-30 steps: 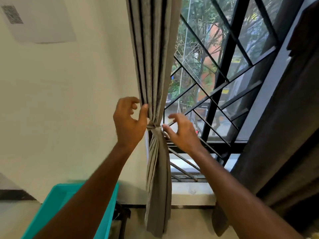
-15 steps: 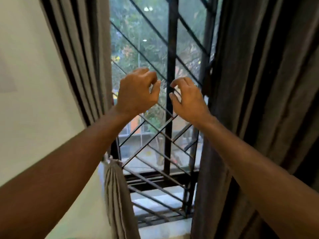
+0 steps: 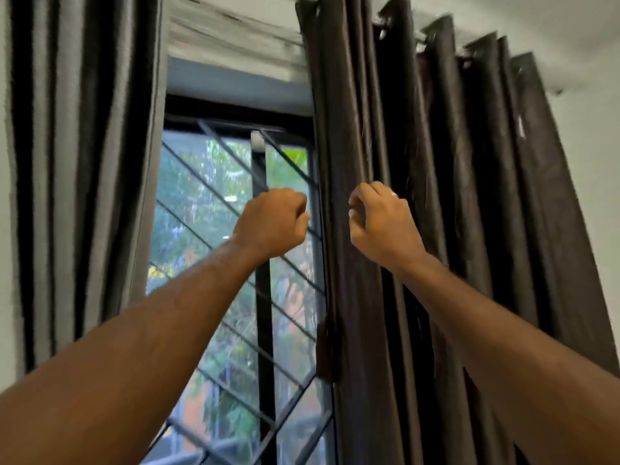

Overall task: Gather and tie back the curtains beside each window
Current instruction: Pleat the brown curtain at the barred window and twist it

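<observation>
A dark brown curtain [image 3: 469, 196] hangs loose in folds on the right of the window [image 3: 214, 209]. My right hand [image 3: 382, 223] is raised in front of it, fingers curled onto the edge of a front fold. My left hand [image 3: 271, 226] is raised beside it with its fingers curled into a fist, just left of the curtain's inner edge, and nothing shows in its grip. A grey striped curtain [image 3: 84, 162] hangs on the left of the window; its tied lower part is out of view.
A black diagonal metal grille [image 3: 261, 297] covers the window pane, with trees outside. White wall [image 3: 587, 146] lies to the right of the dark curtain, and the curtain rod area [image 3: 235, 31] runs along the top.
The view has swung up and to the right, away from the tied grey curtain. Both hands moved right to the dark curtain, and their fingers curled tighter.
</observation>
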A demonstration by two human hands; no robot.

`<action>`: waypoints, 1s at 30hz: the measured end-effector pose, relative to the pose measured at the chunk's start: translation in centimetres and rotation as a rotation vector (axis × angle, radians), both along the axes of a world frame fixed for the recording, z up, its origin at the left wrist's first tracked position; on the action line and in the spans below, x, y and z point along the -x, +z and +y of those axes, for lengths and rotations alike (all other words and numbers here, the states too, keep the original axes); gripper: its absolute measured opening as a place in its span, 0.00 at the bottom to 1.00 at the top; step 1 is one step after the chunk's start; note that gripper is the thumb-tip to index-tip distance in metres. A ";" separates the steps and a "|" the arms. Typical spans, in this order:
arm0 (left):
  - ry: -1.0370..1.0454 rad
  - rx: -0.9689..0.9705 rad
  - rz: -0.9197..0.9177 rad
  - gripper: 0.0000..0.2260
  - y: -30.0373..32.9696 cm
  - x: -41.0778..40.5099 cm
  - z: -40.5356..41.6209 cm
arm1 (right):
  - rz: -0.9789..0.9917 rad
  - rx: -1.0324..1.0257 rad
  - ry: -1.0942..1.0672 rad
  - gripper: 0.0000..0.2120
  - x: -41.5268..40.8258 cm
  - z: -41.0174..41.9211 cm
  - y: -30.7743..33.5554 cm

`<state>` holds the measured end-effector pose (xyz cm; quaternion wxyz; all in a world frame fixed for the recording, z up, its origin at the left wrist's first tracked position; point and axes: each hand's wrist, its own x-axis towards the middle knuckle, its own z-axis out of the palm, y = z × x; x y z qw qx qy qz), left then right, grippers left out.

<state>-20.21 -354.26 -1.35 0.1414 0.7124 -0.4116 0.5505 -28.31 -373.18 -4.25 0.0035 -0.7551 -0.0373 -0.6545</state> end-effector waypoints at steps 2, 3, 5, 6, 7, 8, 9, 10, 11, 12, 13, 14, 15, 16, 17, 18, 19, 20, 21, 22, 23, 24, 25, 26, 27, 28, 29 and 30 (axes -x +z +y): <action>-0.006 0.036 -0.007 0.11 2.3 1.1 -1.5 | -0.033 -0.031 -0.014 0.03 0.6 -0.8 2.1; -0.011 0.054 -0.011 0.11 3.3 1.7 -2.2 | -0.053 -0.036 -0.027 0.03 0.9 -1.3 2.9; -0.013 0.105 -0.009 0.11 5.1 2.7 -3.8 | -0.097 -0.044 -0.039 0.04 1.1 -2.2 4.4; -0.010 0.142 0.000 0.12 5.9 3.1 -4.6 | -0.111 -0.058 -0.031 0.04 1.3 -2.7 5.1; -0.008 0.183 0.011 0.13 6.6 3.4 -5.5 | -0.121 -0.076 -0.010 0.04 1.4 -3.2 5.7; -0.007 0.221 0.030 0.15 7.2 3.8 -6.2 | -0.128 -0.092 0.017 0.04 1.5 -3.8 6.3; -0.004 0.251 0.051 0.16 7.7 4.1 -7.1 | -0.132 -0.102 0.040 0.03 1.5 -4.4 6.8; 0.003 0.277 0.075 0.18 8.1 4.3 -7.9 | -0.131 -0.113 0.057 0.02 1.6 -5.0 7.4; 0.016 0.300 0.099 0.20 8.5 4.5 -8.8 | -0.129 -0.124 0.072 0.02 1.6 -5.7 7.9; 0.036 0.320 0.122 0.22 8.9 4.7 -9.6 | -0.124 -0.134 0.091 0.01 1.7 -6.3 8.5; 0.060 0.339 0.143 0.23 9.1 4.9 -10.5 | -0.118 -0.135 0.112 0.02 1.7 -6.9 8.9; 0.081 0.363 0.161 0.24 9.4 5.1 -11.4 | -0.109 -0.128 0.130 0.02 1.8 -7.5 9.4; 0.100 0.386 0.177 0.24 9.7 5.2 -12.2 | -0.091 -0.119 0.142 0.02 1.9 -8.1 9.9; 0.122 0.406 0.192 0.23 9.9 5.3 -13.1 | -0.063 -0.112 0.152 0.03 2.0 -8.7 10.3; 0.147 0.430 0.201 0.21 10.0 5.2 -13.8 | -0.037 -0.106 0.162 0.03 2.0 -9.3 10.8; 0.166 0.464 0.207 0.18 10.1 5.0 -14.3 | -0.016 -0.101 0.172 0.03 2.0 -9.7 11.2; 0.179 0.507 0.214 0.16 10.2 4.7 -14.5 | -0.006 -0.096 0.185 0.03 1.9 -10.1 11.5; 0.193 0.546 0.223 0.14 10.3 4.4 -14.7 | 0.000 -0.098 0.204 0.03 1.8 -10.4 11.9; 0.211 0.569 0.229 0.13 10.5 4.1 -14.7 | 0.008 -0.105 0.234 0.04 1.6 -10.6 12.3; 0.236 0.580 0.229 0.12 10.6 3.8 -14.6 | 0.030 -0.116 0.271 0.04 1.5 -10.7 12.6; 0.265 0.589 0.222 0.10 10.7 3.4 -14.1 | 0.064 -0.129 0.311 0.05 1.3 -10.7 12.7; 0.296 0.609 0.217 0.08 10.8 3.0 -13.4 | 0.106 -0.136 0.344 0.06 1.1 -10.4 12.7; 0.328 0.636 0.215 0.08 10.9 2.4 -12.2 | 0.148 -0.130 0.367 0.07 0.8 -10.1 12.7; 0.362 0.669 0.216 0.08 11.0 2.0 -10.7 | 0.180 -0.120 0.382 0.08 0.4 -9.7 12.8; 0.397 0.709 0.215 0.09 11.1 1.5 -9.1 | 0.200 -0.117 0.397 0.09 -0.1 -9.4 13.0; 0.426 0.758 0.217 0.09 11.2 1.1 -7.4 | 0.222 -0.124 0.403 0.11 -0.5 -9.0 13.0; 0.448 0.805 0.214 0.09 11.5 0.7 -5.7 | 0.237 -0.138 0.404 0.13 -0.7 -8.7 13.1; 0.470 0.842 0.213 0.09 11.8 0.5 -4.0 | 0.246 -0.160 0.394 0.15 -0.9 -8.4 13.3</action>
